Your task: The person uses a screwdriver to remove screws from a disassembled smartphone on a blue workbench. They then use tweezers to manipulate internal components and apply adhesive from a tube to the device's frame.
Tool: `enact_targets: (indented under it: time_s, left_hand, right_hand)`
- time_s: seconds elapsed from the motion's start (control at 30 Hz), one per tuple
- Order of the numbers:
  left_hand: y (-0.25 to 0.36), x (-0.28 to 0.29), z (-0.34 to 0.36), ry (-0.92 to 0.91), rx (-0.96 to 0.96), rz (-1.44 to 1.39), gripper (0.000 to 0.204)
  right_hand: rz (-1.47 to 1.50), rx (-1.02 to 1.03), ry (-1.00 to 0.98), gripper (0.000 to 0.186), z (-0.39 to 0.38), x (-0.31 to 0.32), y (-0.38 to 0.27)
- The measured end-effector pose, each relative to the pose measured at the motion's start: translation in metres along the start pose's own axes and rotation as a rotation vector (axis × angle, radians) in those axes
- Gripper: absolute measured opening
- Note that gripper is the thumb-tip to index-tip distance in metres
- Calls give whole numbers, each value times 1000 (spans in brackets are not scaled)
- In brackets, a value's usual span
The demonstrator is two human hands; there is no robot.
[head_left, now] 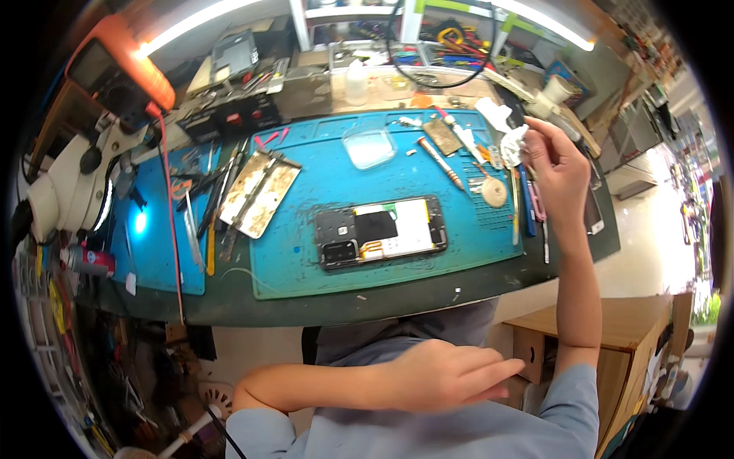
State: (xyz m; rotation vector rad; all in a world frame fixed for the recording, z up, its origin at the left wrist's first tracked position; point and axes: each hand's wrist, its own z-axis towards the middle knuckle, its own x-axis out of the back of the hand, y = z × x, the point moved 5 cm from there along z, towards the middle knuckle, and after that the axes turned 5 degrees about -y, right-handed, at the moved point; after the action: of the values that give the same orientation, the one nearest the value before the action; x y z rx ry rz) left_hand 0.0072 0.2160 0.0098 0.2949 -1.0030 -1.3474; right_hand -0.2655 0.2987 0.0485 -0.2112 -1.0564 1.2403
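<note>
My right hand (558, 162) reaches to the far right of the mat, its fingers curled at a crumpled white tissue (514, 144), which it appears to pinch. My left hand (451, 375) is in front of my body, off the table, with fingers stretched toward the right and nothing visible in them; it is slightly blurred. A smartphone with its back cover off (381, 232) lies on the blue mat (306, 280). Its black upper part, camera block and pale battery area show. Neither hand touches the phone.
A metal holder (261, 193) and several hand tools lie left of the phone. Beyond it stands a clear plastic dish (368, 147). A striped pen-like tool (441, 164) and a round tan coil (493, 192) lie right. An orange multimeter (122, 70) stands far left, its red cable crossing the mat.
</note>
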Motion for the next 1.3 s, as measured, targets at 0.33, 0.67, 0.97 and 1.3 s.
enact_targets:
  time_s: [0.33,0.67,0.97,1.3]
  left_hand:
    - [-8,143,-103,378,659,915,33]
    - [-36,142,-85,193,675,840,60]
    - [-30,136,-120,685,573,532,40]
    - [-26,138,-133,697,402,591,61]
  right_hand:
    - [-121,131,-207,13,-12,-29,-35]
    - [-226,576,-525,36,-53,-50,-79]
    - [-374,71,-218,11,-11,-6,-25]
    - [-351,646,-446,11,-7,-118,-64]
